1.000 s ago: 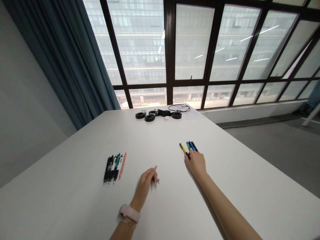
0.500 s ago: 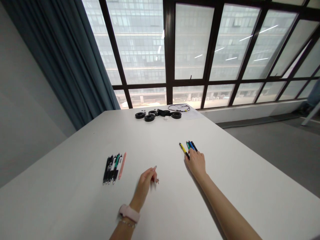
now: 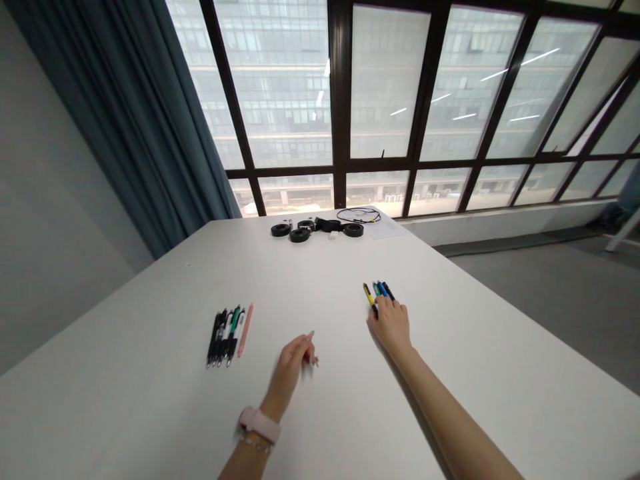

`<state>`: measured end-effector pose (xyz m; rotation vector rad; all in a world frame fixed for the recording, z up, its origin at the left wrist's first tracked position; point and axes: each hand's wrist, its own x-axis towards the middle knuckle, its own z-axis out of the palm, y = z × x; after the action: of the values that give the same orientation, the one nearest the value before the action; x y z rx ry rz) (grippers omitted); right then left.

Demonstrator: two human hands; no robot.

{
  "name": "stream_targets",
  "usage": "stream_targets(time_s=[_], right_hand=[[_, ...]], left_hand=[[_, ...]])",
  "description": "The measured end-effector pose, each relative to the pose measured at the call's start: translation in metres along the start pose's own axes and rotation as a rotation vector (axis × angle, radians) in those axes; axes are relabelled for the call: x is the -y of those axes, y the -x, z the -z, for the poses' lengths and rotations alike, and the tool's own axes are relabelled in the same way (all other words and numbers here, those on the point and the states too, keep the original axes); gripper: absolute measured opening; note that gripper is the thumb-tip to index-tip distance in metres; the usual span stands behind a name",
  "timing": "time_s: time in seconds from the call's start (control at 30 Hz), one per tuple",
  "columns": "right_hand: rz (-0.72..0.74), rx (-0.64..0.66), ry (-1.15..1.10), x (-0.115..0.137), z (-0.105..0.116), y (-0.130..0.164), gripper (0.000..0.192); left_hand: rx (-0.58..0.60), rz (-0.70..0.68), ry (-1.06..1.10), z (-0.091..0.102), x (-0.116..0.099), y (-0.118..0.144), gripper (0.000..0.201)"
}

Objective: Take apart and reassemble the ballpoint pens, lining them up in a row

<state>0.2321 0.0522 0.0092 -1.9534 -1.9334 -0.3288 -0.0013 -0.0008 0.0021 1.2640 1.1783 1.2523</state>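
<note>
My right hand (image 3: pixel 391 325) lies flat on the white table (image 3: pixel 320 413), its fingertips over the near ends of a small group of pens (image 3: pixel 379 292) in yellow, green, blue and black. My left hand (image 3: pixel 293 363), with a pink watch on the wrist, rests on the table with fingers loosely curled and holds nothing. To its left lies a row of several pens (image 3: pixel 225 327), mostly black, one green, with a pink pen (image 3: pixel 245 330) at the right end.
At the table's far edge sit black round rolls (image 3: pixel 300 233) and a coiled black cable (image 3: pixel 357 215). Behind them is a large window; a blue curtain (image 3: pixel 125 120) hangs at the left. Grey floor lies to the right.
The yellow pen has been drawn in beside the other pens under my right fingertips. My left hand has stayed in place.
</note>
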Motion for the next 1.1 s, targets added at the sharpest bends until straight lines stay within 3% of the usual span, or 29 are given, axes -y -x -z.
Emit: stream_targets(time_s=[0.3, 0.67, 0.97, 1.1], right_hand=[[-0.013, -0.007, 0.017, -0.0033, -0.0032, -0.0008, 0.021], [-0.017, -0.104, 0.025, -0.0053, -0.0075, -0.0012, 0.015], [0.214, -0.154, -0.224, 0.0028, -0.0054, 0.0015, 0.016], [0.25, -0.15, -0.244, 0.0032, -0.0057, 0.0043, 0.015]], left_hand=[[-0.001, 0.002, -0.017, 0.001, -0.0004, -0.0016, 0.043], [-0.011, -0.005, -0.026, -0.0006, -0.0025, -0.0002, 0.046], [-0.026, -0.013, -0.128, -0.0036, 0.0012, -0.0002, 0.046], [-0.082, -0.089, -0.303, -0.0015, -0.0011, 0.0062, 0.038]])
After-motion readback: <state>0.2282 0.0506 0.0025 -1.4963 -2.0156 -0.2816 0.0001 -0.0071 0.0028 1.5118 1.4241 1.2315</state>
